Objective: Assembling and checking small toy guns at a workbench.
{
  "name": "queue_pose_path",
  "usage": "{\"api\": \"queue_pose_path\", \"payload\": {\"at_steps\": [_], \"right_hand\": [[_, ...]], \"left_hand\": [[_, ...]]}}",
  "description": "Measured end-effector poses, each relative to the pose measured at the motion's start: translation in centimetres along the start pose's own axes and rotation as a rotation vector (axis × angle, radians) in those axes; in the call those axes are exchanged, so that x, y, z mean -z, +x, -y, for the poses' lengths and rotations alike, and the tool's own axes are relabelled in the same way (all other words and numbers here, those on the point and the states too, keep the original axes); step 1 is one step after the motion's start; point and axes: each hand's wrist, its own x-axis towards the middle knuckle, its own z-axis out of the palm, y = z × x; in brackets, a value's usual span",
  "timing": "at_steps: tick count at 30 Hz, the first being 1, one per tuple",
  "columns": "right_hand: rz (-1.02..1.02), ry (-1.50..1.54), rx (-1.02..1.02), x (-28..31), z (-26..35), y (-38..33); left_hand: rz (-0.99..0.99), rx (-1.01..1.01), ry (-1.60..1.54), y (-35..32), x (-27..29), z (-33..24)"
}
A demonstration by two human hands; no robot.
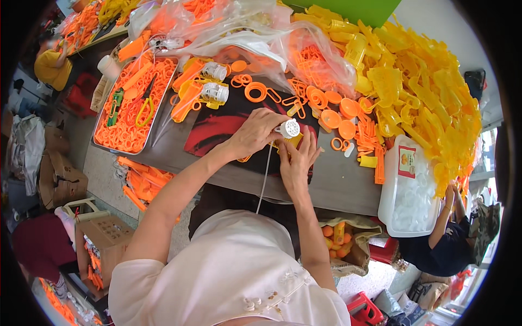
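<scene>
Well to the left of the hands (258, 129) is a person in a yellow top (53, 69); to their lower left sits an open cardboard box (111, 239). Lower right are a co-worker in a dark top (432, 251) and a red stool (365, 309); beyond the hands, a green panel (353, 10).

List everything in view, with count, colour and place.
Table: one, grey, centre
Mat: one, black and red, on the table
Perforated part: one, white, above the mat
Tray: one, silver, table's left
Small parts: many, orange, filling the tray
Green tool: one, green, on the small parts
Plastic bags: several, clear, table's far side
Heaped parts: many, yellow, far right
Tub: one, translucent white, table's right end
Cardboard boxes: at least two, brown, left
Other people: at least three, yellow, maroon and dark clothing, both sides
Left hand: one, bare, gripping the perforated part
Right hand: one, bare, beside it
</scene>
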Motion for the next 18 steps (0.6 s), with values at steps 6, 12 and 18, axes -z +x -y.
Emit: {"api": "queue_pose_path", "payload": {"at_steps": [6, 12, 18], "right_hand": [[0.222, 0.092, 0.052, 4.3, -0.3, 0.9], [0.214, 0.317, 0.109, 4.0, -0.5, 2.3], [0.185, 0.418, 0.099, 5.7, 1.7, 4.0]], "left_hand": [[0.010, 0.007, -0.018, 0.4, 0.1, -0.1], [0.026, 0.114, -0.116, -0.2, 1.8, 0.1], [0.210, 0.047, -0.117, 1.9, 4.6, -0.5]]}}
